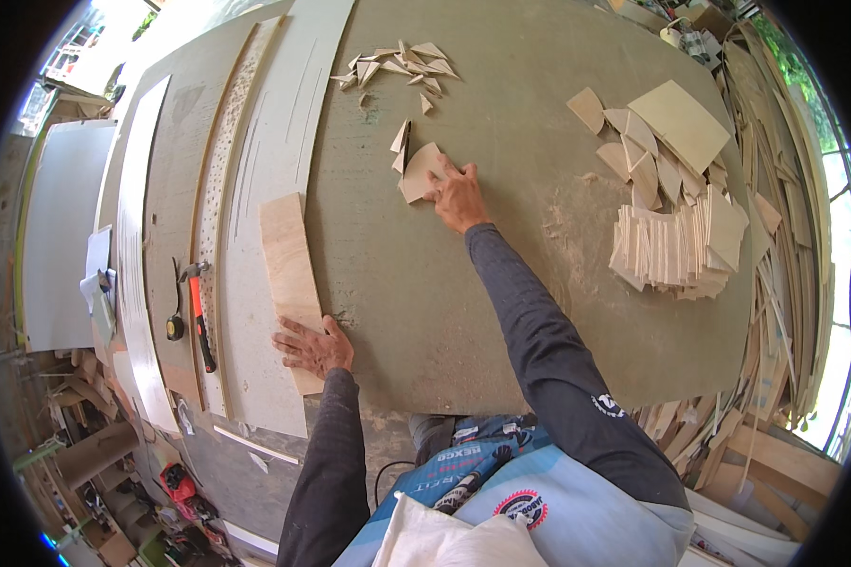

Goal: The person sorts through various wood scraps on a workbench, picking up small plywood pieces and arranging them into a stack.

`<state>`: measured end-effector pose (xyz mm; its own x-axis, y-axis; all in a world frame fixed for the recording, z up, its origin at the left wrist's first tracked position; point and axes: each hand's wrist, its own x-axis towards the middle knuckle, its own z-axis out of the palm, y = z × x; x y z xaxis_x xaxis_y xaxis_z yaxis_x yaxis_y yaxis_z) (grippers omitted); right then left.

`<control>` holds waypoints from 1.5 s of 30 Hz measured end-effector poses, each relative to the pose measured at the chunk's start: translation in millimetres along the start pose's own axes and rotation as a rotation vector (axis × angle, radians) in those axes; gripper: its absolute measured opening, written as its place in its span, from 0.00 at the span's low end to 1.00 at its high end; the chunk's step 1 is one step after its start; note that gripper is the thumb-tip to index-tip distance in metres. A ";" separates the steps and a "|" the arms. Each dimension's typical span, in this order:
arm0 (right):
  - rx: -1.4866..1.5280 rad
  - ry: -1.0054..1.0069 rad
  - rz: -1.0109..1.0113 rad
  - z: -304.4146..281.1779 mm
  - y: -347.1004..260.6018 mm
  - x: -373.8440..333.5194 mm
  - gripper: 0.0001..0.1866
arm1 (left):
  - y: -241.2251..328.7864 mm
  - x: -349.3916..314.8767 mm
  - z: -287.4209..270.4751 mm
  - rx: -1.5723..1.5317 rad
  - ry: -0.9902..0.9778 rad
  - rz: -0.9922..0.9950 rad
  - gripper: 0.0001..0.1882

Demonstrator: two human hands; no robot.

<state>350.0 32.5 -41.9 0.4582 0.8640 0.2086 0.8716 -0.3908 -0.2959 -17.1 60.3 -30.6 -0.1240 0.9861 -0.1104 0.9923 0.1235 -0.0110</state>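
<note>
My right hand [459, 196] reaches far across the table and bears on a small thin plywood piece [419, 177] with a curved edge, thumb and fingers pressed to it. Right beside that piece runs a short dark blade or slot [406, 148]; which one I cannot tell. A small pointed offcut [400, 136] lies against its other side. Nearer to me, my left hand [314, 347] rests flat with spread fingers on a long plywood strip [288, 250]. That strip lies on a pale board [255, 180].
Triangular offcuts [402, 66] are heaped at the far side. To the right stand a row of thin wooden pieces [671, 248] and loose rounded ones beneath a square sheet [681, 123]. An orange-handled hammer [201, 317] and a tape measure [175, 327] lie left.
</note>
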 end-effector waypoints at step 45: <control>0.038 0.089 0.125 7.2 -10.8 -0.7 0.21 | 1.3 1.2 -1.3 -0.003 -0.009 0.000 0.54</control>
<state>339.0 38.4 -45.6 0.5777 0.7771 0.2496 0.8005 -0.4797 -0.3593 -15.9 61.9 -29.4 -0.1237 0.9851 -0.1195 0.9923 0.1237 -0.0079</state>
